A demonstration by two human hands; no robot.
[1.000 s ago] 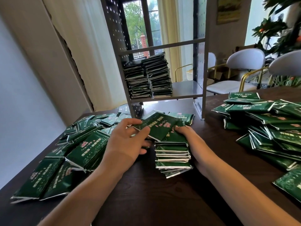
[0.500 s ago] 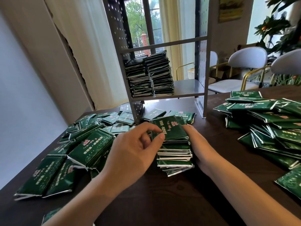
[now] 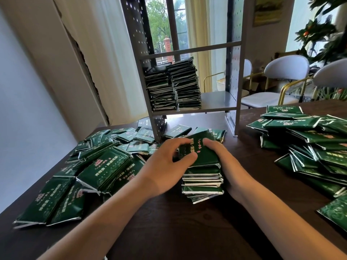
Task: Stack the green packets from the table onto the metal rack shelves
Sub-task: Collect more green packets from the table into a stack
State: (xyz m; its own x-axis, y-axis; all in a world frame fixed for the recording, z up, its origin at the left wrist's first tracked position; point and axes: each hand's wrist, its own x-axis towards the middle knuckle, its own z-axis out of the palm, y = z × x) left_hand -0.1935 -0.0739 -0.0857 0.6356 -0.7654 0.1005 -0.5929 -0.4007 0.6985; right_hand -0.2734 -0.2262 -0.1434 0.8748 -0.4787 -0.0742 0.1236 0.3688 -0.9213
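A stack of green packets (image 3: pixel 202 177) stands on the dark table (image 3: pixel 178 228) in front of me. My left hand (image 3: pixel 165 166) presses its left side, fingers over the top packet. Against the stack's right side lies my right hand (image 3: pixel 225 162), fingers curled on top. Both hands clasp the stack between them. The grey metal rack (image 3: pixel 217 107) stands behind, with two tall piles of packets (image 3: pixel 174 87) on the left of its shelf. Loose packets (image 3: pixel 97 166) lie heaped at the left, and another heap (image 3: pixel 311 145) lies at the right.
A few packets (image 3: pixel 176 131) lie under the rack's lower shelf. White chairs (image 3: pixel 281 77) with gold legs stand beyond the table at the right, with a plant (image 3: pixel 323 34) behind them. A wall and curtain run along the left.
The top packet, held tilted a second ago, now lies flat on the stack. My left hand has moved right onto the stack, and both hands have closed in on its sides.
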